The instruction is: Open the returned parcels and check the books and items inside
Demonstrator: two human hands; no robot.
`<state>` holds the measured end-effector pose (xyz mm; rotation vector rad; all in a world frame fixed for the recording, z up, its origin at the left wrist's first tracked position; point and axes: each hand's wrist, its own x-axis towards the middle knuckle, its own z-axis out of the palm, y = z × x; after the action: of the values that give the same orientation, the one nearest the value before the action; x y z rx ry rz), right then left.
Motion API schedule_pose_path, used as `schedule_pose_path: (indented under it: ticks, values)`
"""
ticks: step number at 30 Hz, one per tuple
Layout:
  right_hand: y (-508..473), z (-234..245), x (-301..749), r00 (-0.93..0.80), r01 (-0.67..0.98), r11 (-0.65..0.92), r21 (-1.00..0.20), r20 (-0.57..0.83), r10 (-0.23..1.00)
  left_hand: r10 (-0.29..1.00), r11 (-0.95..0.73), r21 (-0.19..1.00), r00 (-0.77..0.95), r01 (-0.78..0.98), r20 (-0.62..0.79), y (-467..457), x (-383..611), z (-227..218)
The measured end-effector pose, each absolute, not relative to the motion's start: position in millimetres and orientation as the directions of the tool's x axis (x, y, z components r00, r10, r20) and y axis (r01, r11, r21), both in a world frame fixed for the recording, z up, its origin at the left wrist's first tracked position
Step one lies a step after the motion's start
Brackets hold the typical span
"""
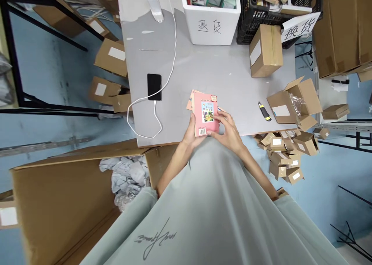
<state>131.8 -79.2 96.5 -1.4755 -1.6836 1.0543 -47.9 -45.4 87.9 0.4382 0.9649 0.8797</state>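
Note:
A small pink book (198,119) with a picture and a barcode on its cover is held up over the table's front edge. My left hand (191,132) grips its left side from below, thumb along the edge. My right hand (228,131) holds its lower right, thumb at the bottom corner and fingers on the cover. Behind it, more pink booklets (190,102) stick out at the upper left; how many there are is hidden. A black and yellow box cutter (264,111) lies on the table to the right.
A phone (154,86) on a white cable lies left on the grey table (203,71). At the back stand a white foam bin (213,28), a black crate (255,22) and a closed carton (266,51). An opened carton (296,104) sits right; a big box (66,203) with crumpled paper stands front left.

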Motion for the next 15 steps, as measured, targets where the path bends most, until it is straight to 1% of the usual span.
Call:
schedule_pose_path:
  ticks: [2, 4, 9, 12, 15]
  values:
    - [-84.9, 95.2, 127.7, -0.147, 0.507, 0.053, -0.861, -0.025, 0.989, 0.784, 0.617, 0.652, 0.266, -0.442, -0.561, -43.0, -50.0, 90.7]
    - [-89.2, 95.3, 124.5, -0.139, 0.519, 0.056, -0.853, -0.019, 0.990, 0.776, 0.624, 0.638, 0.265, -0.452, -0.572, -41.8, -52.1, 90.2]
    - [-90.6, 100.9, 123.6, -0.146, 0.476, 0.040, -0.879, -0.035, 0.989, 0.797, 0.600, 0.625, 0.302, -0.500, -0.523, -44.9, -55.6, 78.2]
    - [-89.4, 103.2, 124.3, -0.134, 0.381, -0.003, -0.925, -0.058, 0.989, 0.829, 0.558, 0.709, 0.256, -0.432, -0.496, -47.1, -54.5, 70.0]
    - [-88.8, 102.1, 124.1, -0.060, 0.251, -0.125, -0.960, -0.144, 0.988, 0.881, 0.474, 0.819, 0.174, -0.324, -0.441, -46.2, -51.3, 66.4]
